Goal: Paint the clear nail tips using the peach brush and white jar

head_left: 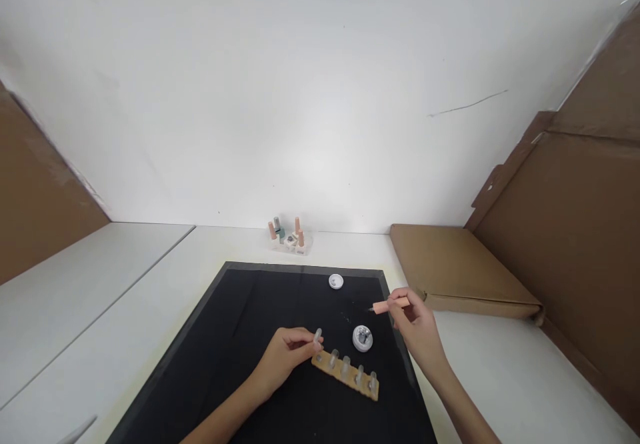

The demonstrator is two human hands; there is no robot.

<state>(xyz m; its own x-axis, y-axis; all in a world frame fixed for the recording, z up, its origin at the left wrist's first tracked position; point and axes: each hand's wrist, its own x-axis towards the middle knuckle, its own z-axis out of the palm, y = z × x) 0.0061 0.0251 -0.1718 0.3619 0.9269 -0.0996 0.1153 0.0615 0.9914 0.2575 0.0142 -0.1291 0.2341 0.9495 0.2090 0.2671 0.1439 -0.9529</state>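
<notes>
My left hand [286,356] pinches a clear nail tip [318,335] between thumb and fingers, just above the left end of a wooden nail display stand [345,379]. Several other clear nail tips stand upright in a row on that stand. Further right, my right hand [413,321] grips a small peach-handled applicator [383,307], its dark tip pointing left; the exact kind of tip is too small to tell. Below that tip lies an open round white pot [363,339] with shiny silvery contents. Its white lid-like dish [336,281] rests farther back.
All this lies on a black mat [270,297] on a white table [125,297]. At the wall, a clear organizer [287,247] holds several nail polish bottles. A flat cardboard box [465,264] sits at the right, beside a tall cardboard panel [580,217].
</notes>
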